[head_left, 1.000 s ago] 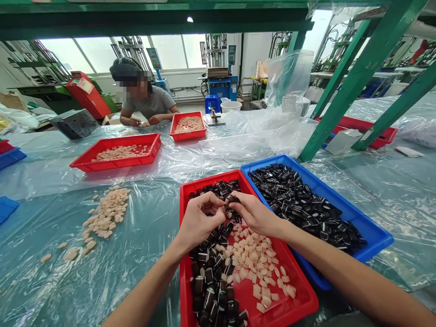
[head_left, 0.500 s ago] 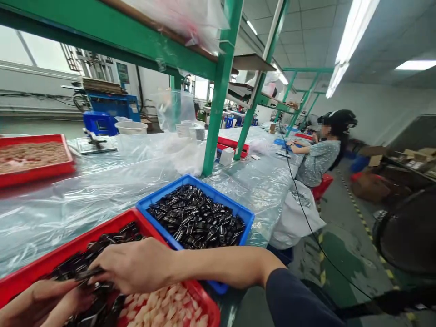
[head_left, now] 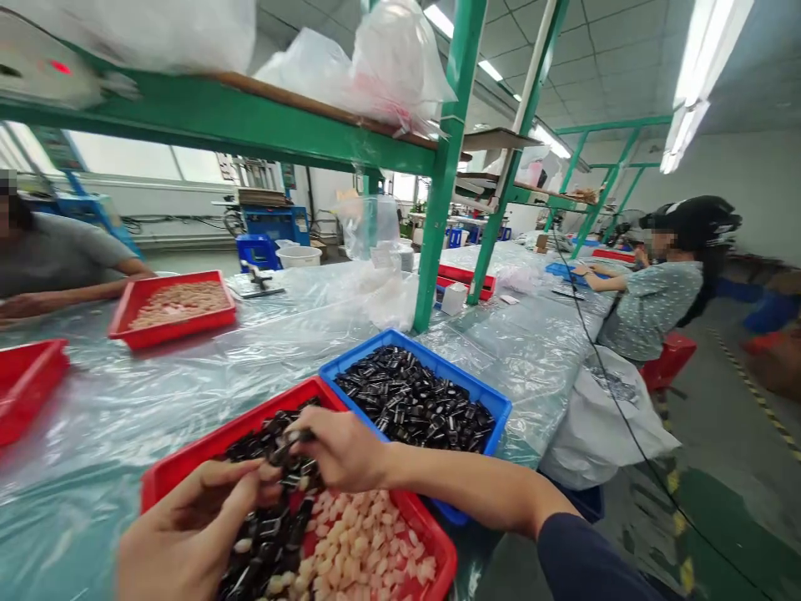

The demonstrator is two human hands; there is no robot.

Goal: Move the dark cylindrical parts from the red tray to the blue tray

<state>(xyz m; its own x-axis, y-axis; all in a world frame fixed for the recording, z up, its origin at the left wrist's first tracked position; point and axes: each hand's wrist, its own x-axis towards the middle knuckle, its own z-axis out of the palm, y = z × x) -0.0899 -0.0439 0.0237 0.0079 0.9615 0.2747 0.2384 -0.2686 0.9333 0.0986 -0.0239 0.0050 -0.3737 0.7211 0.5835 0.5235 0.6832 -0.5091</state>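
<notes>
My right hand (head_left: 345, 449) is closed over the red tray (head_left: 188, 455), pinching a small glossy black piece (head_left: 301, 435) between thumb and fingers. Close beside it, my left hand (head_left: 197, 522) has thumb and fingertips pressed together; whatever it holds is too small and hidden to make out. Beneath both hands lie loose black pieces (head_left: 266, 527), dark and shiny, in the tray's left and back part. Small pale, cream-pink pieces (head_left: 356, 538) fill the near right part. Against the tray's far right side stands a blue tray (head_left: 504, 409) heaped with similar black pieces (head_left: 413, 396).
Clear plastic sheeting (head_left: 269, 359) covers the table. Two more red trays stand left, one with pale pieces (head_left: 181, 305). A green post (head_left: 438, 242) rises behind the blue tray. One person (head_left: 62, 250) sits across at left, another (head_left: 669, 284) at right. A black cable (head_left: 601, 359) hangs at right.
The view has swung left, so the trays sit farther right and a person at left shows. Both hands remain over the red tray, the left one's fingertips now more visible.
</notes>
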